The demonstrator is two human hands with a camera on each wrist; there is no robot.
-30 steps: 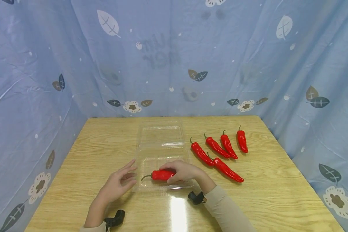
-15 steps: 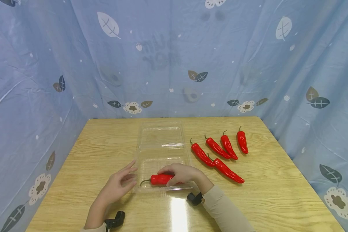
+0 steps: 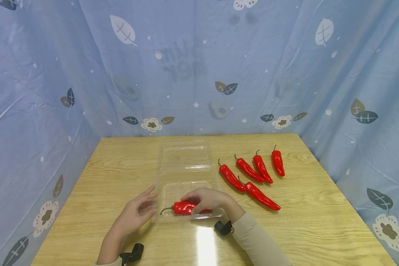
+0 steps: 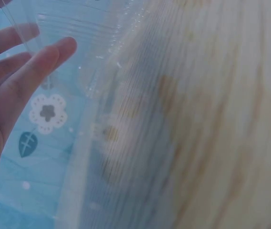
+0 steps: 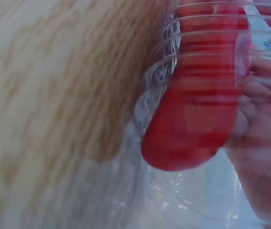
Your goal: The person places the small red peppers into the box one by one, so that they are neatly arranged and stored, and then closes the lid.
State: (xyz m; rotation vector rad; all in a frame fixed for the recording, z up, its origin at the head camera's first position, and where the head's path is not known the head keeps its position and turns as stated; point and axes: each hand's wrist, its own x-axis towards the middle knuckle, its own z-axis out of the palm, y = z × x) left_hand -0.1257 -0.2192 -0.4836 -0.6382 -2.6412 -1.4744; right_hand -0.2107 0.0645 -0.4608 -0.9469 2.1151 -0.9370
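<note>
Step in hand, as we judge it: settling 1 red chili pepper [image 3: 182, 208] into the clear plastic base [image 3: 171, 189] of a hinged clamshell. The pepper lies inside, along the near wall, stem pointing left. The hinged lid [image 3: 186, 156] is folded back flat behind the base.

Right-hand grip [image 3: 208, 197]: thumb and fingers pinch the pepper's body from above. In the right wrist view we see its tip through the ridged wall. Left-hand grip [image 3: 137, 211]: holds nothing that we can make out; fingers spread and loosely bent at the base's left edge, apparently steadying it. We cannot tell how firm any contact is.

Count on the wooden surface [image 3: 305, 221]: 5 loose peppers [image 3: 260, 196] to the right of the clamshell, 1 of them well forward of the far row.

Next move, our reading: release cleanly, without dragging the pepper off the wall, leaving the space behind it free for another.
</note>
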